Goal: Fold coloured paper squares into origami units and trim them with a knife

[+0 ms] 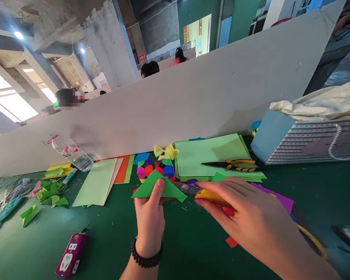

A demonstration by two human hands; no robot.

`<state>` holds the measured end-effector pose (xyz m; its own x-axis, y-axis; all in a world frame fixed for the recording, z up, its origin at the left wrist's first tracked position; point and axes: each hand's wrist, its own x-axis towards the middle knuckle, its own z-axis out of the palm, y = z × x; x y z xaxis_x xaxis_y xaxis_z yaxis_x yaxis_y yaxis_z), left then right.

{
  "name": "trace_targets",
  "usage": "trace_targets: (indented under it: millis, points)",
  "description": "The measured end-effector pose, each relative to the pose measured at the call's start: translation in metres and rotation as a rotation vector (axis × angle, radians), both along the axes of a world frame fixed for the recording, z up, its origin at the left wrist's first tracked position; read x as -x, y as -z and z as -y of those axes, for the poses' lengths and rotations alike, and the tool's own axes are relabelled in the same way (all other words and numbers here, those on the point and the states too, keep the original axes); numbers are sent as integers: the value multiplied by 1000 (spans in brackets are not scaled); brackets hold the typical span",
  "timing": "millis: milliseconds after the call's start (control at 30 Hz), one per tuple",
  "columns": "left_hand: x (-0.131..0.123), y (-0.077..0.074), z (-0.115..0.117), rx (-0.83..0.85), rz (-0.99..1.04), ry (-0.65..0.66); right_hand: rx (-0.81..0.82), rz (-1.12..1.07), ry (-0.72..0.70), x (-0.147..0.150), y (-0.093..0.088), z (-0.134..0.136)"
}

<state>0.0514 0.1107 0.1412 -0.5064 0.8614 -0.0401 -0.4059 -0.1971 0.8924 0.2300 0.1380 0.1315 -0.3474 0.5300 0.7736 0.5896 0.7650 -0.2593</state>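
Observation:
My left hand (150,216) pinches a folded green paper triangle (154,186) with the thumb on top, a dark bead bracelet at its wrist. In my right hand (245,210) is a yellow utility knife (211,195), its blade pointing left. The blade's tip passes behind or into the right side of the folded paper; which of these I cannot tell. Just beyond the paper sits a cluster of multicoloured folded paper pieces (148,170). Red and purple paper (275,198) shows partly from under my right hand.
Green paper sheets (207,151) carry black-and-yellow scissors or pliers (233,165). A water bottle (71,151) leans at the partition (175,105). Green paper scraps (51,190) and a purple box (71,254) lie left; a paper bag (312,140) stands right. Other people's heads show beyond.

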Motion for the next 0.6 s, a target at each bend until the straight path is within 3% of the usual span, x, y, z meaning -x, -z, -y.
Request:
trace_targets:
  millis: [300,600]
  points:
    - [-8,5,1,-15,25,54,-35,-11,19,9,0,3]
    - [-8,3,3,4,48,-45,8,-73,-4,9,0,3]
